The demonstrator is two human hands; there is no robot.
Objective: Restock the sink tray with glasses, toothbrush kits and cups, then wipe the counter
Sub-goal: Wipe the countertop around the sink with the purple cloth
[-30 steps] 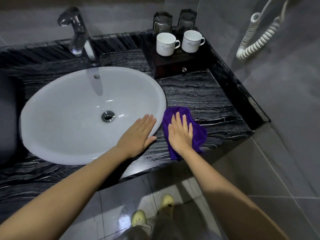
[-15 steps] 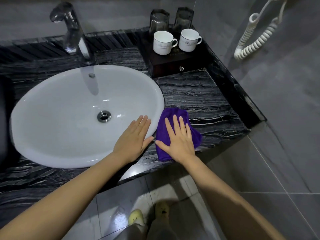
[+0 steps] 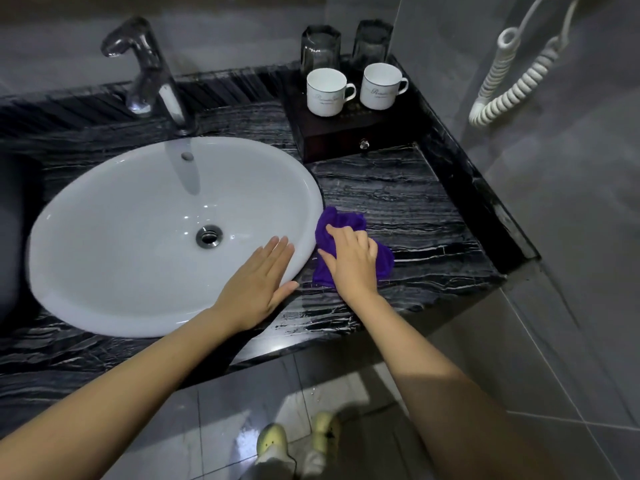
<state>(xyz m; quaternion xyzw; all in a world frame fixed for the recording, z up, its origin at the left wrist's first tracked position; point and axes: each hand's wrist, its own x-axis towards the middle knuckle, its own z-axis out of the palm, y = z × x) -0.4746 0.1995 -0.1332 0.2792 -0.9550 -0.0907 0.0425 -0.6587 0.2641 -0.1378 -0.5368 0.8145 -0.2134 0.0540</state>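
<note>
Directly under right hand (image 3: 353, 263), purple cloth (image 3: 341, 220).

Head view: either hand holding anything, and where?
Right hand grips the purple cloth at its bunched middle, fingers curled into it. Left hand rests flat on the white oval basin rim, holding nothing.

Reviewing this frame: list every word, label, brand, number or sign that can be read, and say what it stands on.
Left cup: dark script with a smaller line under it; too blurred to read.
Right cup: the same kind of print; too blurred to read.
Wooden tray: a faint row of gold marks along its top front edge; too small to read.
No other text shows.
</note>
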